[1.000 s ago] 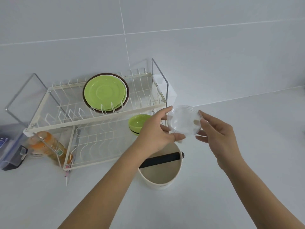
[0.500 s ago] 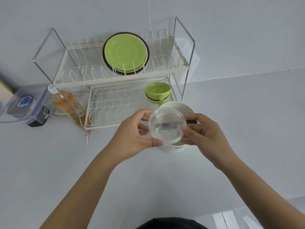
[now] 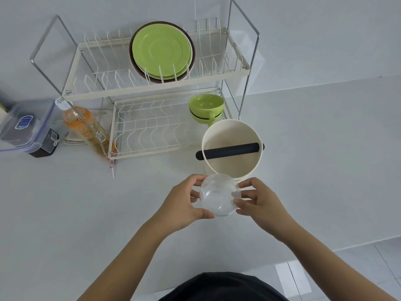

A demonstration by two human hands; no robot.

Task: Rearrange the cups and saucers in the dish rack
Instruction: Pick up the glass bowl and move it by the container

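Clear glossy cup (image 3: pixel 219 195) (probably plastic); coated-wire rack (image 3: pixel 152 92).

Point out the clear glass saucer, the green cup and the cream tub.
Clear glass saucer (image 3: pixel 219 195), head view, its centre.
Green ceramic cup (image 3: pixel 206 104), head view, inner bowl.
Cream round tub (image 3: pixel 233 168), head view, inner floor.

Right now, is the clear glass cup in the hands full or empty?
Empty: the clear cup shows no liquid and the countertop reads through it, held between left hand and right hand.
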